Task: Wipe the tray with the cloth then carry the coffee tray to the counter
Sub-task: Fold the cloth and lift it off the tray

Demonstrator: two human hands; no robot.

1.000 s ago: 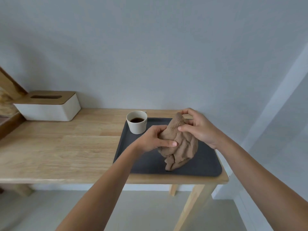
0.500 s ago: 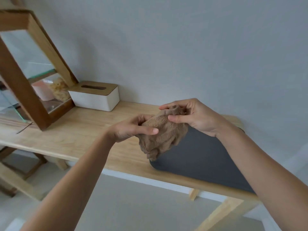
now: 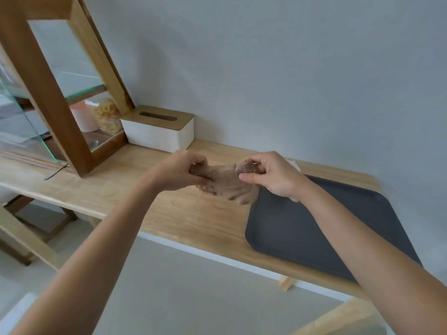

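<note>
A brown terry cloth (image 3: 227, 182) hangs stretched between both hands, above the wooden table (image 3: 174, 213) just left of the tray. My left hand (image 3: 180, 171) pinches its left end and my right hand (image 3: 273, 176) pinches its right end. The dark grey tray (image 3: 302, 230) lies flat at the table's right end, partly covered by my right forearm. The coffee cup is hidden behind my right hand; only a sliver of white (image 3: 294, 163) shows there.
A white tissue box with a wooden lid (image 3: 158, 131) stands against the wall. A wood-framed glass cabinet (image 3: 55, 97) holding jars stands at the left. A fork (image 3: 54, 172) lies by its base. Grey floor lies below the table's front edge.
The view has swung left and tilted. Both hands lifted the cloth off the tray, carried it left and pulled it out wider between them. The cup has gone out of sight.
</note>
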